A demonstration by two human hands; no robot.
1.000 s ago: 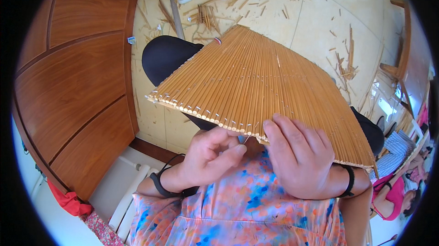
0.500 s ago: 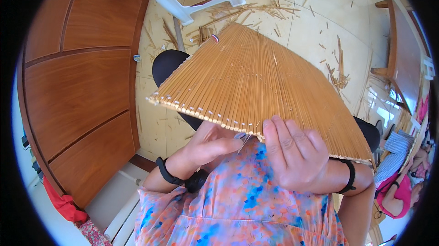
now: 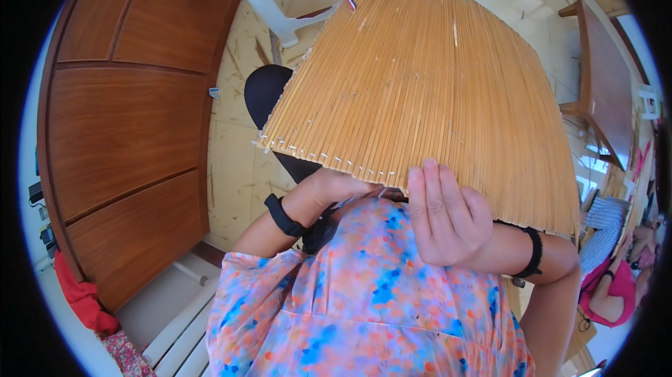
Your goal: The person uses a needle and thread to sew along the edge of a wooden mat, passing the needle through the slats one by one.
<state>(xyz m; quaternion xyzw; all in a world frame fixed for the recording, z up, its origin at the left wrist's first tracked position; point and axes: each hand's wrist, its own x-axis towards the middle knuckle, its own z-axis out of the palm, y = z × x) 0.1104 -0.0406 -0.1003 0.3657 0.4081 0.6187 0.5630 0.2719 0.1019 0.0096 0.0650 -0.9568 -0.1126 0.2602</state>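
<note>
A wide mat of thin straw-coloured sticks (image 3: 413, 76), laid side by side, slopes away across my lap. White stitches run along the left part of its near edge, and a small striped tag (image 3: 349, 2) sits on its left border. My right hand (image 3: 448, 216) is closed on the near edge, fingers flat together on top; the thumb is hidden. Just under that edge, to the left, is my left hand (image 3: 339, 184), its fingers tucked behind the mat and out of sight. A pale thread-like strand shows beside it.
Wooden cabinet panels (image 3: 122, 118) stand on the left. A white stool with a pink top (image 3: 287, 2) is beyond the mat. Stick scraps litter the tiled floor (image 3: 227, 188). At right are a wooden table (image 3: 605, 90) and a seated person in pink (image 3: 612, 300).
The mat has tilted up, its far edge rising toward the top of the view. My left hand has slid beneath the near edge, hiding its fingers. The right hand keeps its grip.
</note>
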